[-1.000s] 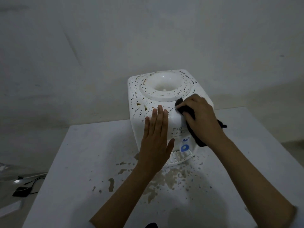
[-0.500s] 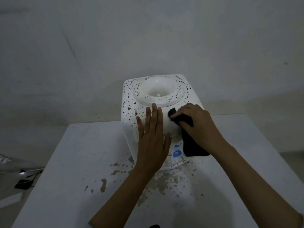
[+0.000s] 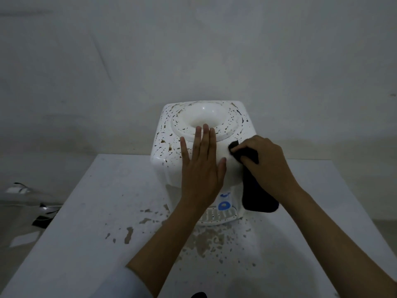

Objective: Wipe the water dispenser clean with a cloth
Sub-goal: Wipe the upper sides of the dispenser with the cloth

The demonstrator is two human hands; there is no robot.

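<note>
A white tabletop water dispenser (image 3: 165, 151) stands on the table, its top and left side speckled with brown dirt around the round bottle well. My left hand (image 3: 202, 168) lies flat on its front top, fingers straight and reaching the well's rim. My right hand (image 3: 266, 166) grips a black cloth (image 3: 255, 198) and presses it against the dispenser's front right corner; the cloth's loose end hangs down beside the blue tap. My hands hide most of the front panel.
The white table (image 3: 86, 233) carries brown dirt flakes and smears in front of the dispenser's drip tray (image 3: 217, 218). A bare wall rises close behind. Black cables and pale objects lie on the floor at the left (image 3: 40, 214).
My left hand has slid up the front onto the top edge. My right hand with the cloth has shifted along the front right corner.
</note>
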